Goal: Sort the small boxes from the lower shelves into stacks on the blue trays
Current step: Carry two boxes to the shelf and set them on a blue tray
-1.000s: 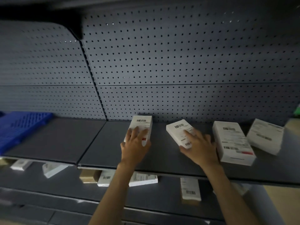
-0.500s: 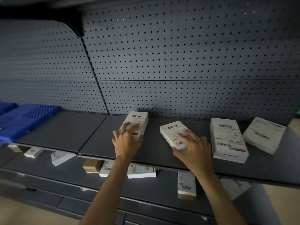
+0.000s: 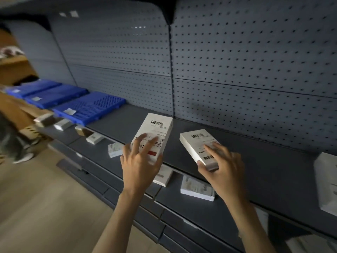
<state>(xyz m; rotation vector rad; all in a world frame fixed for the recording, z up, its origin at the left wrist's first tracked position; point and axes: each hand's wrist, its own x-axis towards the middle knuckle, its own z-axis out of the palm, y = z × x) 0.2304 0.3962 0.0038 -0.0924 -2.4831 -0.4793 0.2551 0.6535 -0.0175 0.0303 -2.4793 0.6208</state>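
A: The left hand [image 3: 140,164] grips a white box with a red patch [image 3: 154,137], fingers spread over its label and thumb curled round the right edge. The box tilts up, its far end raised above the grey shelf [image 3: 255,161].

B: And the other one?

A: The right hand [image 3: 223,166] is just to the right of the left, and it holds a second white box [image 3: 197,146]. Its thumb is at the near corner and its fingers lie across the barcode label; this box is also lifted clear of the shelf.

B: Where are the trays?

A: The blue trays [image 3: 87,107] sit well off to the left of the left hand, in a row along the same shelf, against the pegboard back panel [image 3: 246,61]. Small paper tags lie on them; no stacks show there.

B: More boxes anywhere?

A: Below both hands, on the lower shelf [image 3: 113,167], several loose boxes [image 3: 197,189] lie flat, trailing away to the left. Far right of the right hand, another large white box [image 3: 326,183] rests on the upper shelf, cut off by the frame edge. The view is blurred at the left.
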